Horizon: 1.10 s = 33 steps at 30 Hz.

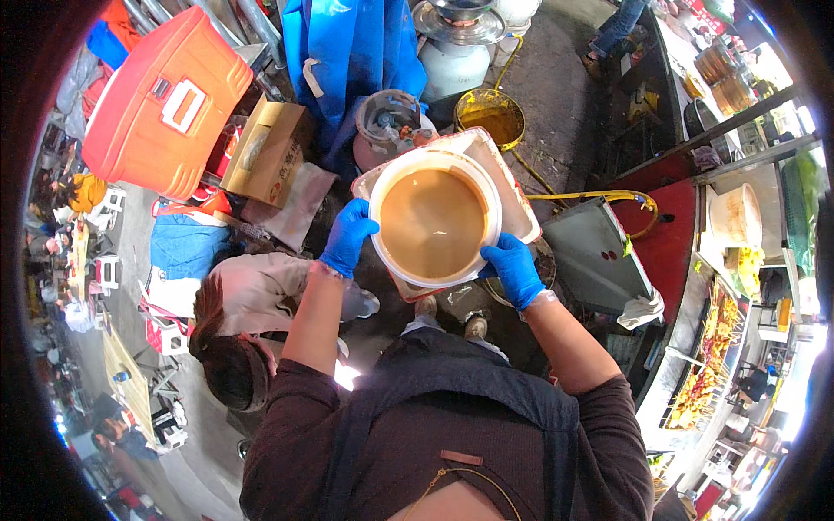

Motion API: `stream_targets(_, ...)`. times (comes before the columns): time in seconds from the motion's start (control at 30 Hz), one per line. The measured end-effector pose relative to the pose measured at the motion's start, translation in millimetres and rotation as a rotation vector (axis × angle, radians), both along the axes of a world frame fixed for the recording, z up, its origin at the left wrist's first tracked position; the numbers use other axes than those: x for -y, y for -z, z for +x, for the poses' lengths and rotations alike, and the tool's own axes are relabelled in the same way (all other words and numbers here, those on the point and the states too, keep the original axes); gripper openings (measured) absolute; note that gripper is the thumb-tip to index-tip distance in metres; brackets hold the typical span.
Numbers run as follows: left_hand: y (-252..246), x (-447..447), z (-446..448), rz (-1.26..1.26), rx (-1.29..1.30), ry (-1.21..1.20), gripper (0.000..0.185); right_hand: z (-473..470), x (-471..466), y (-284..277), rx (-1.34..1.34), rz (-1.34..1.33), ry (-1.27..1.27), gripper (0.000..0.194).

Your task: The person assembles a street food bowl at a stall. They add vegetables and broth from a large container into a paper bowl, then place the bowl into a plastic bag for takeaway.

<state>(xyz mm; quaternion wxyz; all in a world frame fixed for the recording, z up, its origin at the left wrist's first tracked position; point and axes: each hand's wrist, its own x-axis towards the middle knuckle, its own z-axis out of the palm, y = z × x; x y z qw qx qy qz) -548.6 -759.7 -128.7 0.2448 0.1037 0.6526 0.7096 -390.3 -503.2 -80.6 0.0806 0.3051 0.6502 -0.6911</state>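
Between my two hands is a round white plastic tub [435, 218] holding a cloudy brown liquid. My left hand [348, 236], in a blue glove, grips the tub's left rim. On the lower right rim, my right hand [513, 268] holds on in a matching blue glove. Beneath the tub shows a rectangular white tray [500, 174] with a worn red edge; the tub hides most of it. Whether the tub rests on the tray or hangs just above it, I cannot tell.
A person [254, 312] crouches close by my left arm. An orange cooler box [172, 107] and a cardboard box [267, 153] stand at upper left. Beyond the tray are a yellow-stained bucket [490, 117] and a gas cylinder [454, 68]. Skewers of food [707, 365] lie at right.
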Motion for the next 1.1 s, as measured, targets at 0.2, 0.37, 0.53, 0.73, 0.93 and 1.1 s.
stream_targets(0.2,12.5,-14.3,16.1,0.105,-0.008,-0.067,0.013,-3.6,-16.7,9.9,-0.128,0.025,0.042,0.024)
stream_targets(0.37,35.6,-19.5,21.5,0.178,-0.001,-0.113,0.015,-10.8,-37.7,13.0,-0.124,0.112,-0.097,0.019)
stream_targets(0.53,16.6,-18.2,21.3,0.066,-0.010,-0.122,0.016,-16.3,-38.1,1.8,-0.049,0.242,-0.196,0.019)
stream_targets(0.73,46.1,18.4,-26.0,0.017,-0.017,-0.172,0.022,-10.0,-25.4,-0.9,-0.012,0.148,-0.164,0.023)
stream_targets(0.93,48.9,-14.8,-76.0,-0.736,-0.876,-0.211,0.055,8.1,-20.0,2.5,-0.117,0.138,0.067,0.031)
stream_targets(1.1,109.7,-30.0,-98.4,-0.127,-0.115,-0.020,0.052,38.9,-38.1,55.3,-0.089,0.209,0.656,0.043)
